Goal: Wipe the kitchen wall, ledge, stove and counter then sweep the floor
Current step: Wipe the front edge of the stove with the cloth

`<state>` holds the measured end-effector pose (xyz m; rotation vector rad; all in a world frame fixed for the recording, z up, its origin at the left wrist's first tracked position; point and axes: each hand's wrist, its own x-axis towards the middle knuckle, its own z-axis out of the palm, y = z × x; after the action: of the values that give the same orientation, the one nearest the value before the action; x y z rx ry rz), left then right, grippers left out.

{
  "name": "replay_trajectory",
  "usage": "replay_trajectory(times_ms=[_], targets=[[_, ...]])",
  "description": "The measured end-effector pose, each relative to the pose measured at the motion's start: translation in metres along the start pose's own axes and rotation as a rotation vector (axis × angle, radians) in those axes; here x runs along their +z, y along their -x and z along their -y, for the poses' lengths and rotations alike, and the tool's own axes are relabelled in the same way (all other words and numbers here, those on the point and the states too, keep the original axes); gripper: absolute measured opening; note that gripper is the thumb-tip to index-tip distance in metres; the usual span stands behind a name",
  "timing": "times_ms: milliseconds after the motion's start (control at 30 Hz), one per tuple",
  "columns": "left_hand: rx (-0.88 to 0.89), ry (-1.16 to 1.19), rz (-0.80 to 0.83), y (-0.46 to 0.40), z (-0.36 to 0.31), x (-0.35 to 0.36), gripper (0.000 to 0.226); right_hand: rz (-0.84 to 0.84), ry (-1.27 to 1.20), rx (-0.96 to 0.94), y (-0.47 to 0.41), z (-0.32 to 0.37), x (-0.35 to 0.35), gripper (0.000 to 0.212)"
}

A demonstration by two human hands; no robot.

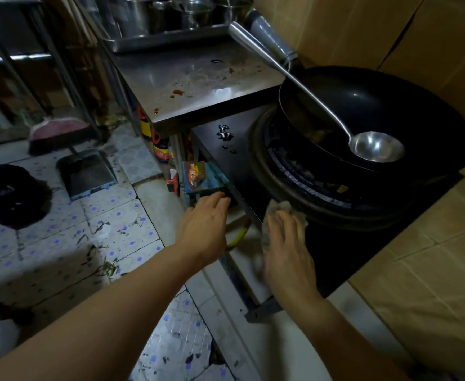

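One stove carries one wok holding one ladle. The right hand presses one cloth flat at the burner's 7 o'clock — fingers straight. The left hand reaches under the stove edge; grip cannot be told. One steel desk lies at 11 o'clock — one broom, one dustpan on the floor.

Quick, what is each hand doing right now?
Left hand: open, fingertips at the stove's front edge, holding nothing.
Right hand: open, pressing a rag flat on the stove.
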<state>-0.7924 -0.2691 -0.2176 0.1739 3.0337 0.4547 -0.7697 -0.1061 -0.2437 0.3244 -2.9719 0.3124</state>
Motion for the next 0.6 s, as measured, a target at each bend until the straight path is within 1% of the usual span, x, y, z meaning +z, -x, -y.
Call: replay_trajectory(times_ms=[100,200,267,400,500,600], targets=[[-0.001,-0.016,0.035,0.003,-0.004,0.001,0.069,-0.001,-0.051,0.031,-0.019,0.009,0.001,0.071],[0.000,-0.045,0.055,0.006,-0.011,0.000,0.070,0.114,-0.059,-0.034,-0.052,0.023,-0.007,0.073],[0.006,-0.050,0.060,0.008,-0.019,0.000,0.068,0.153,-0.054,-0.049,-0.056,0.020,-0.014,0.074],[0.027,-0.036,0.051,0.008,-0.040,0.005,0.068,0.166,-0.059,-0.040,-0.023,0.003,-0.020,0.080],[0.050,-0.017,0.042,0.009,-0.055,0.011,0.071,0.082,-0.049,-0.004,0.021,-0.016,-0.021,0.082],[0.094,-0.011,0.062,0.013,-0.065,0.020,0.072,0.065,-0.055,0.045,0.054,-0.035,-0.023,0.079]])
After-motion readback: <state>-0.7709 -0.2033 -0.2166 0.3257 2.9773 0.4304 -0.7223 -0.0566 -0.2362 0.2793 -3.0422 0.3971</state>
